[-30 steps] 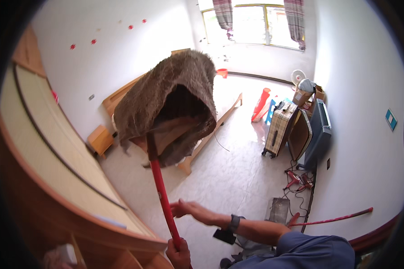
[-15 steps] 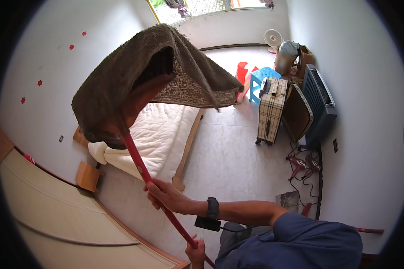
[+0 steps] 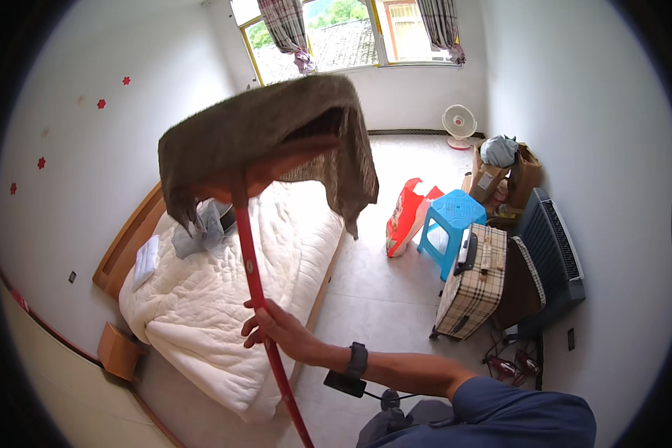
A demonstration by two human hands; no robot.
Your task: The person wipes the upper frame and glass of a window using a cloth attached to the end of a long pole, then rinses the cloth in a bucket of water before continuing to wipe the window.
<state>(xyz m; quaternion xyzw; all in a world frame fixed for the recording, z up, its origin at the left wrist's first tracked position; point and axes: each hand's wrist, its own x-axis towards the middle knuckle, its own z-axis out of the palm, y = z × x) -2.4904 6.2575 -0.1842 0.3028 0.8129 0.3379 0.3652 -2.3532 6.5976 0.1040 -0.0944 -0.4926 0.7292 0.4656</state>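
A broom with a red handle [image 3: 252, 261] is raised in front of me, its head up and the handle slanting to the lower edge. A shaggy brown cloth [image 3: 231, 138] drapes over the head, hiding most of it; dark bristles and the reddish base show beneath the folds. My right hand [image 3: 290, 337] grips the handle around its middle, some fingers loosely spread. A dark band circles that wrist. My left hand is out of the picture, as is the handle's lower end.
A bed with a cream quilt [image 3: 209, 328] lies at the left. On the right stand a red bag [image 3: 405, 216], a blue stool [image 3: 455, 211], a checked suitcase [image 3: 474, 284], a dark heater [image 3: 556, 254] and a white fan [image 3: 459, 122]. Curtained windows [image 3: 340, 37] are at the back.
The view has tilted up, showing more window and bed. The draped broom head has swung to the right and turned more level. My left hand has left the picture.
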